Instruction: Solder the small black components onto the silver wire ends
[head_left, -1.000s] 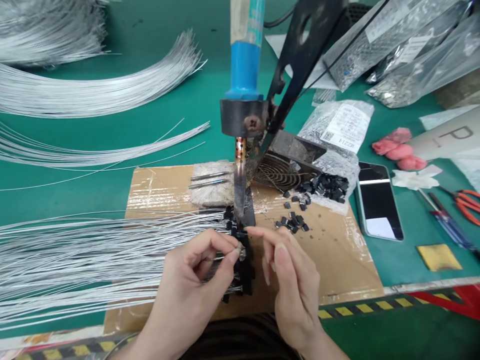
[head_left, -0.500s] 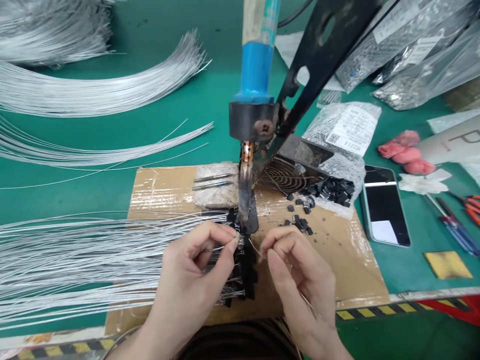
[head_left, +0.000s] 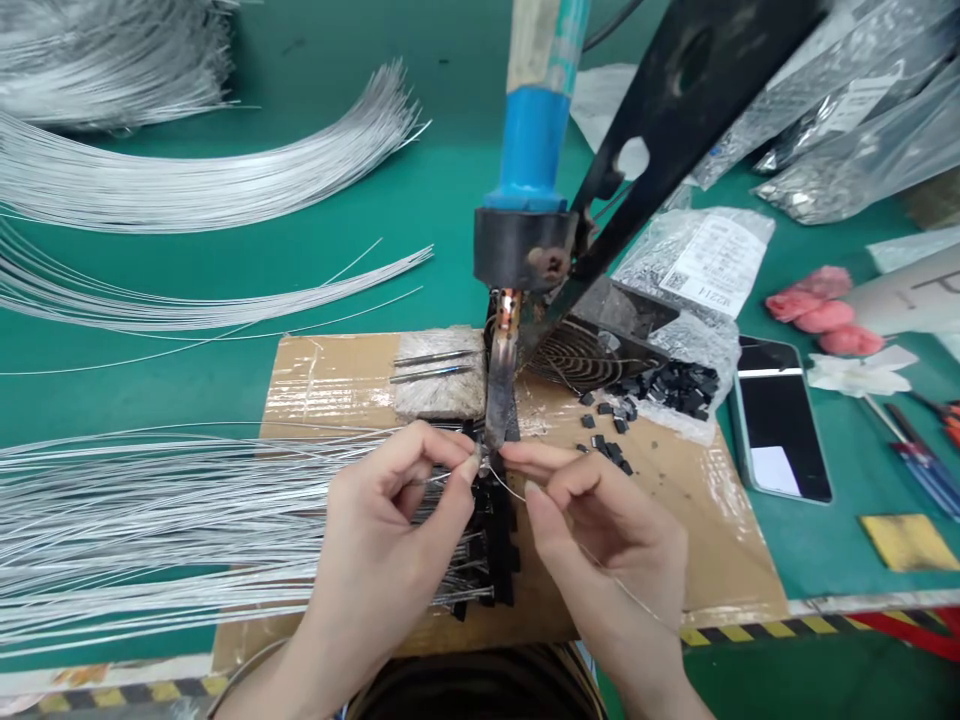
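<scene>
Beneath the tip of a soldering iron [head_left: 533, 140] with a blue collar, my left hand [head_left: 386, 535] pinches a thin grey wire end. A small shiny piece shows at its fingertips; its exact shape is hard to make out. My right hand [head_left: 619, 545] holds a thin strand of solder wire [head_left: 508, 488], which bends from the iron's tip into the fingers and trails over the palm. Its index fingertip is close beside the tip. Under both hands lies a row of black connectors [head_left: 501, 560] joined to many grey wires [head_left: 150, 510] spread leftward.
A black stand arm [head_left: 675, 110] carries the iron. Loose black housings [head_left: 611, 450] lie on the cardboard [head_left: 720, 560] near a plastic bag [head_left: 705, 270]. Farther right are a phone [head_left: 784, 420], a yellow sponge [head_left: 909, 543] and tweezers. More wire bundles [head_left: 225, 190] lie at back left.
My right hand's index finger has stretched out toward the iron's tip, and the solder wire has shifted with it. My left hand keeps its pinch. The view has swung slightly left.
</scene>
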